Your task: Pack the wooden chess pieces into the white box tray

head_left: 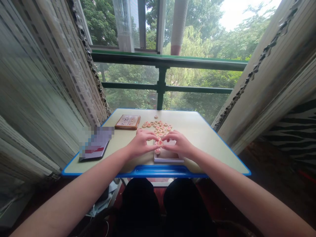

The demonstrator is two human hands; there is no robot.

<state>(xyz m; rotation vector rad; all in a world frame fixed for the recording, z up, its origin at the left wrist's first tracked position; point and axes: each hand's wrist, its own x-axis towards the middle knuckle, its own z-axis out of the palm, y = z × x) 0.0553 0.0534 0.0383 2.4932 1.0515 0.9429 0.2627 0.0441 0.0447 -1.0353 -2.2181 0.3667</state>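
Observation:
Over the left side of a shallow white box, my left hand pinches a round Chinese chess piece with a red character on its face. From the other side my right hand reaches in with thumb and fingers curled close to the same piece; whether it grips it too I cannot tell. Another chess piece lies in the box just below, against its left wall. Beyond my hands several loose chess pieces lie spread on the table, most with red or dark characters. My fingers partly hide the box's interior.
A flat brown box with a printed lid lies at the table's back left. In front of it rests a dark tablet-like device, partly blurred. One chess piece sits apart near the far edge. Curtains flank the blue-edged table; a green railing stands behind.

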